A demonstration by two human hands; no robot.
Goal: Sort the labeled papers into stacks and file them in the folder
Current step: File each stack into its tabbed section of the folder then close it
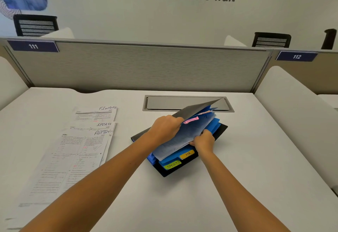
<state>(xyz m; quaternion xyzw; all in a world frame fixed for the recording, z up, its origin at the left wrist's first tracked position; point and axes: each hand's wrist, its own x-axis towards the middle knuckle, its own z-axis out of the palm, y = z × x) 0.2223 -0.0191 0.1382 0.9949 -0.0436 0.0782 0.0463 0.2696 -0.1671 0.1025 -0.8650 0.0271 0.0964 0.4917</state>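
Folder (pixel 215 131) on surface (pixel 237 176), mid-right, near rear-edge cable hatch (pixel 184 102). Left hand (pixel 165 128) curled round dark stiff cover, propping it open. Right hand (pixel 204 140) pinches near edge of paper sheaf (pixel 179 140) going between blue dividers. Tabs: pink (pixel 191 120), HR (pixel 187 154), SPORTS (pixel 172 165). Sheaf thin, floppy, likely slippery; hold by edge, feed flat. Loose stacks (pixel 82 149) toward left edge: FINANCE, SPORTS, ADMIN, light, easily fanned.

White desk (pixel 182 195), grey partition (pixel 139 67)
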